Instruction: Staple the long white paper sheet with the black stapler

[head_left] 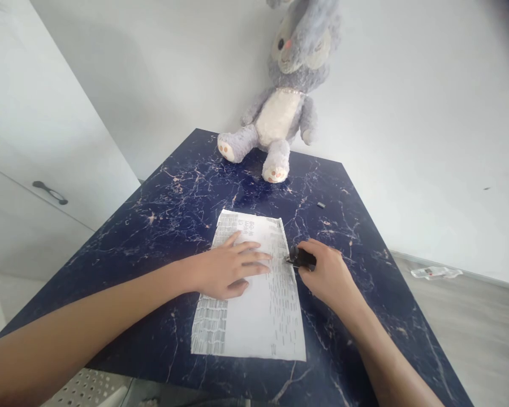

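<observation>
A printed sheet of paper (254,322) lies on the dark blue marbled table, its sides covered with staple-like dashes or lines of print too small to read. My left hand (233,265) rests flat on its middle, fingers spread, holding nothing. At the sheet's right edge my right hand (326,271) is closed around a small black stapler (301,258). The stapler's metal front end meets the paper's edge; whether its jaws are pressed together I cannot tell. Whether there is more than one sheet is also unclear.
A grey plush toy (280,107) sits at the table's far end against the wall. Beyond the sheet's top right corner lies a small dark green-grey piece (321,205). A clear plastic wrapper (436,273) is on the floor at right. A white cabinet (34,141) stands at left.
</observation>
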{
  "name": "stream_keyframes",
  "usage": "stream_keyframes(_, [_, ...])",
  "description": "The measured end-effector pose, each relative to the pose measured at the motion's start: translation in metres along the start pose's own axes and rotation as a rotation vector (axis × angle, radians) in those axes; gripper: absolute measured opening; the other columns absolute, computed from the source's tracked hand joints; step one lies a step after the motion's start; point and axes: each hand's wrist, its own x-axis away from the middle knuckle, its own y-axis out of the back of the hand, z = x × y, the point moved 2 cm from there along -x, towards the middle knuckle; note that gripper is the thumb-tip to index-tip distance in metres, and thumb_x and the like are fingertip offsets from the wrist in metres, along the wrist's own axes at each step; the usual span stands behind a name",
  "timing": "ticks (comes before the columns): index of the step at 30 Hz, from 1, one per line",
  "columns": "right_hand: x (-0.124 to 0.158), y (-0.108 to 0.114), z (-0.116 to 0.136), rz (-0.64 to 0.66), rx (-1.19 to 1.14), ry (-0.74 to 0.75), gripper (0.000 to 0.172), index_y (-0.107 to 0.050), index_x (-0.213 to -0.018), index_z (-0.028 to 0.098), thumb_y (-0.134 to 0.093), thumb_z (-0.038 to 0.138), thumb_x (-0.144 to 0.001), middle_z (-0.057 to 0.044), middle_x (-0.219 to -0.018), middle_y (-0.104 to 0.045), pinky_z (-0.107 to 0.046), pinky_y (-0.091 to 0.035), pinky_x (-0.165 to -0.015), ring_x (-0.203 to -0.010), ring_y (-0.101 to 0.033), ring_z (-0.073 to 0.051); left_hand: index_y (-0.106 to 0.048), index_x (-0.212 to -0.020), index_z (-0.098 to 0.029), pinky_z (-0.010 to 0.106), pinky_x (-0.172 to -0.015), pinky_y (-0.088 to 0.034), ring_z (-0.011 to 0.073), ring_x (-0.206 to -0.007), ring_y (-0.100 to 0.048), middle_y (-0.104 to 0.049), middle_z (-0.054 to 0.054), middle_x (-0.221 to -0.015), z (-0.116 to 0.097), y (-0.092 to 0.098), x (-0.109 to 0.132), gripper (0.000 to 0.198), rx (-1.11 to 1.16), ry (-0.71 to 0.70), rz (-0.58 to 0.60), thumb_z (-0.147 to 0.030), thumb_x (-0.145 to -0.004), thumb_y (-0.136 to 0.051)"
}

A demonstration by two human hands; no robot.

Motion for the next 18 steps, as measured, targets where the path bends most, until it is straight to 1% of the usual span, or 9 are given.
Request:
stream_keyframes(5, [0.0008,0.0019,0.001,0.004,-0.006,0.003,0.022,-0.061,-0.076,0.02,-0.048,0.004,-0.067,-0.002,-0.076,-0.06,-0.027,-0.037,-0.066,-0.067,-0.053,-0.016,-0.042,-0.153,-0.033,0.064,-0.125,-0.004,0.0327,-0.152,-0.03,-0.041,0.004,-0.162,0.0036,-0.0006,0.0016,0.055,-0.011,0.019,-0.018,-0.031,-0.099,-0.05])
stream_keyframes(12, [0.002,-0.0013,0.0002,0.0,-0.004,0.02,0.024,-0.062,-0.079,0.02,-0.048,0.003,-0.068,-0.001,-0.078,-0.061,-0.027,-0.037,-0.068,-0.069,-0.054,-0.016,-0.044,-0.151,-0.033,0.063,-0.125,-0.005,0.0331,-0.152,-0.03,-0.04,0.004,-0.162,0.0045,-0.0021,0.0028,0.054,-0.018,0.017,-0.039,-0.031,-0.098,-0.051])
stream_keyframes(18, [0.0022,0.0008,0.0022,0.03,0.003,0.008,0.022,-0.06,-0.076,0.02,-0.048,0.004,-0.068,-0.001,-0.077,-0.06,-0.027,-0.037,-0.065,-0.068,-0.052,-0.015,-0.045,-0.15,-0.029,0.063,-0.125,-0.003,0.0328,-0.153,-0.027,-0.038,0.006,-0.163,0.0052,-0.0025,0.0027,0.051,-0.015,0.022,-0.013,-0.032,-0.099,-0.049])
